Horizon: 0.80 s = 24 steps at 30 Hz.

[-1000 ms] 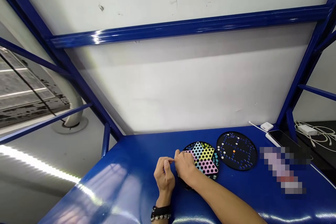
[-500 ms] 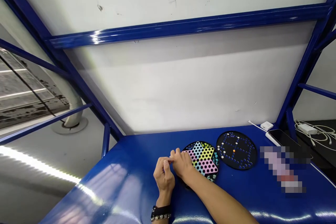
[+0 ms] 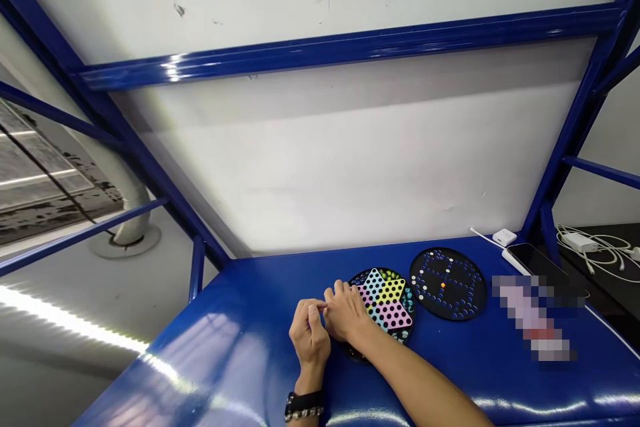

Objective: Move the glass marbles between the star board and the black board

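A round Chinese checkers board (image 3: 394, 313), with a pink, yellow and light blue star of dark holes, lies on the blue table. Coloured marbles sit in the black rim around the star. My right hand (image 3: 346, 312) rests over the board's left part with its fingers bent, hiding what lies beneath. Close beside it, left of the board, my left hand (image 3: 311, 337) is closed with the fingers curled and the thumb on top. The two hands meet at the fingertips. Whatever either hand holds is hidden. A dark band with a beaded bracelet (image 3: 304, 407) circles my left wrist.
Right of the board lies a round black disc (image 3: 467, 283) with rows of holes, a few white pieces and one orange piece. Farther right are a phone (image 3: 537, 267), a white adapter (image 3: 505, 237), cables and a blurred item (image 3: 533, 317). Blue frame bars (image 3: 350, 48) surround the table.
The view has shifted slightly, so everything sits a little to the left. Both hands keep nearly the same place and pose at the board's left edge.
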Each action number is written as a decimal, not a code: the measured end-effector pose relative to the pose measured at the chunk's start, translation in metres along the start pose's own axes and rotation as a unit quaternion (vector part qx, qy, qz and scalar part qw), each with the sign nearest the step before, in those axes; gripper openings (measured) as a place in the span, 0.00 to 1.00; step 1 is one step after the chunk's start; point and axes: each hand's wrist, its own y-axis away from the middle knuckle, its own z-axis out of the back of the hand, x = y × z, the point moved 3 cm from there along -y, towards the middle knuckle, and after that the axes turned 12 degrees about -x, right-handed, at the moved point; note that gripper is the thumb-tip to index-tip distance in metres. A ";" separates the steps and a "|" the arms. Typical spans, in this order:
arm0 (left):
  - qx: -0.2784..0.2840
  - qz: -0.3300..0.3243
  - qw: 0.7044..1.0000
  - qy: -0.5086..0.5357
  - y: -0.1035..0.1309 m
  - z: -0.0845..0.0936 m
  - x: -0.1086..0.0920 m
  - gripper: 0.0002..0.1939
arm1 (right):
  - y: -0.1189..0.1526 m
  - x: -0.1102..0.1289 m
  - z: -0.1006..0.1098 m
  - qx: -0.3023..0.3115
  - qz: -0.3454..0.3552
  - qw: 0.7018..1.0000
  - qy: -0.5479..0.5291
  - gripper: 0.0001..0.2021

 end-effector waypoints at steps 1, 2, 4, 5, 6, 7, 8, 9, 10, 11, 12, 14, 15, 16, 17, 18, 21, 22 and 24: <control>-0.001 -0.001 1.000 -0.001 0.000 0.000 0.001 0.23 | 0.000 0.000 0.000 -0.002 0.000 1.000 -0.001 0.10; -0.001 -0.003 1.000 -0.002 0.000 0.000 0.001 0.23 | 0.001 -0.001 0.001 -0.003 0.000 1.000 -0.003 0.10; 0.001 -0.003 1.000 0.000 0.000 0.000 0.003 0.23 | 0.002 -0.002 0.004 -0.003 0.004 1.000 -0.006 0.09; 0.001 -0.003 1.000 0.002 0.000 0.000 0.004 0.22 | 0.003 -0.003 0.007 -0.005 0.009 1.000 -0.008 0.09; 0.001 -0.001 1.000 0.004 0.000 0.000 0.004 0.22 | 0.005 -0.005 0.011 -0.011 0.014 1.000 -0.012 0.09; 0.003 0.000 1.000 0.006 0.000 0.000 0.004 0.22 | 0.007 -0.009 0.017 -0.022 0.017 0.999 -0.016 0.09; 0.007 0.002 1.000 0.006 0.000 0.000 0.004 0.22 | 0.009 -0.016 0.025 -0.034 0.014 0.999 -0.021 0.09; 0.014 0.004 1.000 0.005 -0.001 -0.001 0.003 0.21 | 0.011 -0.025 0.034 -0.048 0.006 0.999 -0.026 0.09; 0.026 0.005 1.000 0.003 -0.001 -0.002 0.001 0.21 | 0.014 -0.038 0.043 -0.059 -0.012 0.998 -0.028 0.09; 0.038 0.006 0.999 0.000 -0.001 -0.003 0.000 0.20 | 0.017 -0.053 0.053 -0.067 -0.035 0.997 -0.031 0.09; 0.051 0.006 0.999 -0.003 -0.001 -0.004 -0.002 0.20 | 0.021 -0.071 0.063 -0.075 -0.064 0.995 -0.025 0.09; 0.068 0.004 0.998 -0.010 0.000 -0.007 -0.005 0.19 | 0.032 -0.111 0.082 -0.086 -0.114 0.990 0.002 0.08; 0.072 0.003 0.997 -0.012 0.000 -0.007 -0.006 0.19 | 0.038 -0.133 0.090 -0.088 -0.142 0.986 0.022 0.06; 0.074 0.003 0.997 -0.013 0.000 -0.008 -0.006 0.19 | 0.047 -0.153 0.097 -0.083 -0.166 0.982 0.045 0.05; 0.075 0.003 0.997 -0.013 0.000 -0.008 -0.006 0.19 | 0.056 -0.171 0.102 -0.070 -0.181 0.979 0.060 0.05; 0.077 0.002 0.997 -0.012 0.000 -0.009 -0.005 0.19 | 0.066 -0.187 0.106 -0.056 -0.198 0.976 0.073 0.04; 0.085 0.002 0.996 -0.009 0.001 -0.009 -0.003 0.19 | 0.095 -0.219 0.109 -0.013 -0.227 0.973 0.036 0.05; 0.087 0.002 0.996 -0.009 0.002 -0.010 -0.002 0.19 | 0.102 -0.223 0.108 -0.012 -0.225 0.974 0.018 0.05; 0.091 0.002 0.996 -0.008 0.002 -0.010 -0.001 0.19 | 0.112 -0.226 0.107 -0.021 -0.210 0.978 -0.010 0.08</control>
